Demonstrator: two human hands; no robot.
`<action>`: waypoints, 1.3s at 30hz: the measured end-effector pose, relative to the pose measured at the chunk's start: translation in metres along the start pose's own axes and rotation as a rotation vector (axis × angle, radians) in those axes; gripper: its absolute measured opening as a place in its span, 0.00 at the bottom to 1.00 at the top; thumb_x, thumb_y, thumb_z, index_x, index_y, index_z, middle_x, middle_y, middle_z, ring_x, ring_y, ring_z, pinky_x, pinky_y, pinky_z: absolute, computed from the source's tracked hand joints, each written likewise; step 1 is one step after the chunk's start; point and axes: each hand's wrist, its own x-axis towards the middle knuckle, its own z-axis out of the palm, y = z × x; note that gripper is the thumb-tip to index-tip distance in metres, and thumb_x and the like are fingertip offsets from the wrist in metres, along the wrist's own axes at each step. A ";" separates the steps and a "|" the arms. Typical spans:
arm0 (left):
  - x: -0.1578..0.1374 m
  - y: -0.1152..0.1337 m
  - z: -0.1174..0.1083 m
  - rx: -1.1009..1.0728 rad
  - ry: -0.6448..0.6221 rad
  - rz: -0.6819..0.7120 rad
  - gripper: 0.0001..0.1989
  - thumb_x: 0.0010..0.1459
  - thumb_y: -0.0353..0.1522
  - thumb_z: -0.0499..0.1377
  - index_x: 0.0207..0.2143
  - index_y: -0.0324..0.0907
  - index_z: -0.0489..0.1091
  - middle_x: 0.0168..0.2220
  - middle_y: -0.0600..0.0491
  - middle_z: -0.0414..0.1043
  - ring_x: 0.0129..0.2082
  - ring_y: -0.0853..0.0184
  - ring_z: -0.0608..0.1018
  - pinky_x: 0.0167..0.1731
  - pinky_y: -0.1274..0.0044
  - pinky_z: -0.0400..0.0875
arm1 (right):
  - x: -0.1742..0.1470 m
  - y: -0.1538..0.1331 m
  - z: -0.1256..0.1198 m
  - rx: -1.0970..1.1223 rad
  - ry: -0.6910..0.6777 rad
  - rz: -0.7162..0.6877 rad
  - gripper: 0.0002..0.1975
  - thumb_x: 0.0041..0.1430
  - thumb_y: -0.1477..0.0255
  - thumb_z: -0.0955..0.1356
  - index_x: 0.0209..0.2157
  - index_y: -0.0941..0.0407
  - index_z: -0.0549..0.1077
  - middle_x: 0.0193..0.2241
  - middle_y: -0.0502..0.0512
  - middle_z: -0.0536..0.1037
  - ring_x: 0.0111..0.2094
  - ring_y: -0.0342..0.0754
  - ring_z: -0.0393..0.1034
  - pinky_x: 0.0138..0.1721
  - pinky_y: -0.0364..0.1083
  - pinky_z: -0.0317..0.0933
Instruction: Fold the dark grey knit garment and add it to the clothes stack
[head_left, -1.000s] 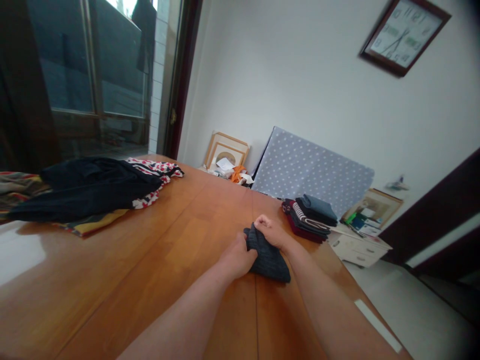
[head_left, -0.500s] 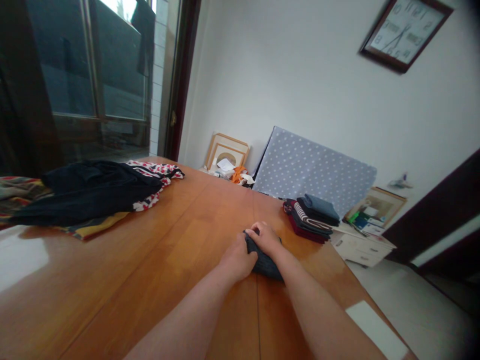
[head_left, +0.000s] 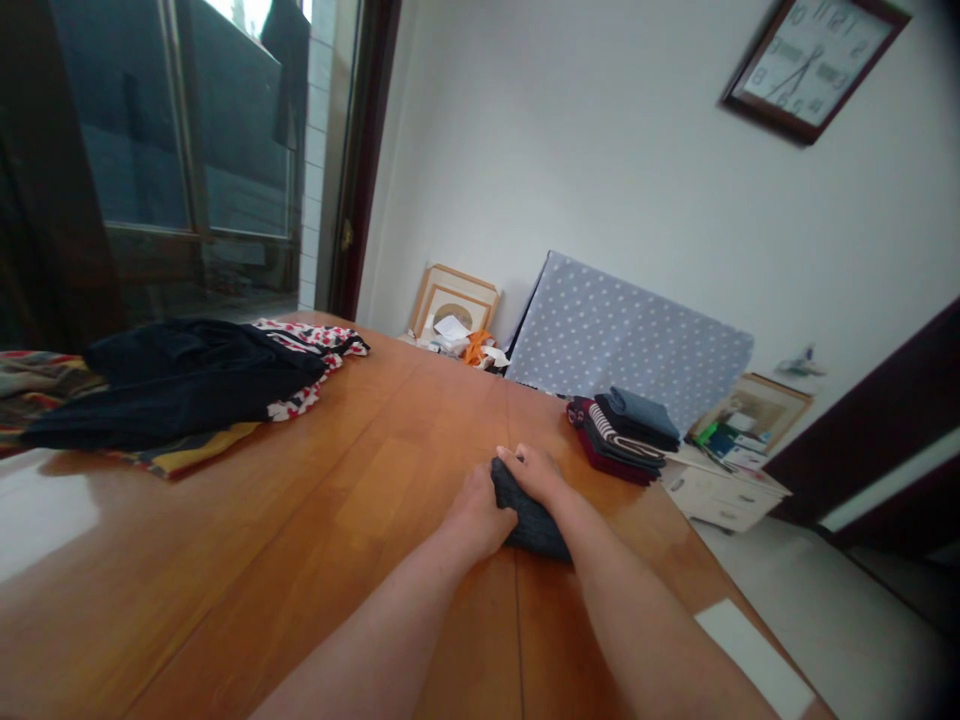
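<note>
A dark blue folded garment, its exact kind unclear, lies on the wooden table in front of me. My left hand grips its left edge, thumb on top and the fingers partly hidden behind it. Over the far edge, my right hand is closed on the cloth with thumb and fingers. My right forearm covers the garment's right end. Beyond it to the right stands a neat stack of folded clothes, with a striped piece among dark ones and a blue piece on top.
Loose clothes, dark, patterned and yellow-edged, are heaped at the table's left. A white rectangular item lies by the right edge. Behind the table are a polka-dot cloth cover, framed pictures and a white cabinet.
My right hand has shifted slightly on the garment, and a little more of the cloth shows between my hands. The stack and the heap have stayed put.
</note>
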 end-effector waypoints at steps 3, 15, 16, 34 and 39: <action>0.000 -0.001 0.001 0.056 0.028 0.026 0.29 0.45 0.30 0.61 0.52 0.42 0.60 0.48 0.44 0.73 0.48 0.54 0.75 0.40 0.72 0.69 | -0.002 0.003 -0.001 -0.006 0.042 0.034 0.28 0.62 0.44 0.59 0.21 0.52 0.66 0.23 0.57 0.72 0.33 0.52 0.67 0.35 0.47 0.51; 0.000 -0.002 0.004 0.076 0.045 0.008 0.30 0.44 0.29 0.63 0.51 0.43 0.61 0.45 0.47 0.74 0.44 0.58 0.77 0.35 0.76 0.68 | 0.004 -0.012 -0.005 -0.183 -0.189 0.079 0.41 0.62 0.40 0.48 0.39 0.54 0.79 0.42 0.63 0.80 0.47 0.58 0.72 0.46 0.51 0.58; -0.001 -0.001 0.004 0.079 0.045 0.000 0.30 0.43 0.29 0.63 0.52 0.43 0.61 0.45 0.47 0.74 0.44 0.58 0.77 0.35 0.76 0.68 | 0.004 -0.014 -0.006 -0.209 -0.205 0.083 0.42 0.62 0.40 0.48 0.41 0.54 0.79 0.44 0.64 0.80 0.48 0.59 0.72 0.47 0.51 0.58; -0.002 0.003 0.002 0.081 0.173 0.075 0.47 0.43 0.47 0.68 0.62 0.37 0.59 0.50 0.38 0.73 0.52 0.46 0.73 0.47 0.66 0.65 | -0.035 -0.015 -0.020 0.260 0.469 0.072 0.34 0.67 0.47 0.51 0.25 0.56 0.72 0.24 0.56 0.75 0.29 0.50 0.67 0.31 0.44 0.55; -0.006 0.015 0.004 -0.127 0.052 0.294 0.26 0.50 0.38 0.65 0.52 0.42 0.69 0.47 0.47 0.75 0.46 0.57 0.76 0.44 0.72 0.68 | -0.063 -0.037 -0.040 0.476 0.607 -0.059 0.27 0.68 0.52 0.55 0.21 0.54 0.61 0.19 0.48 0.63 0.25 0.44 0.57 0.28 0.44 0.51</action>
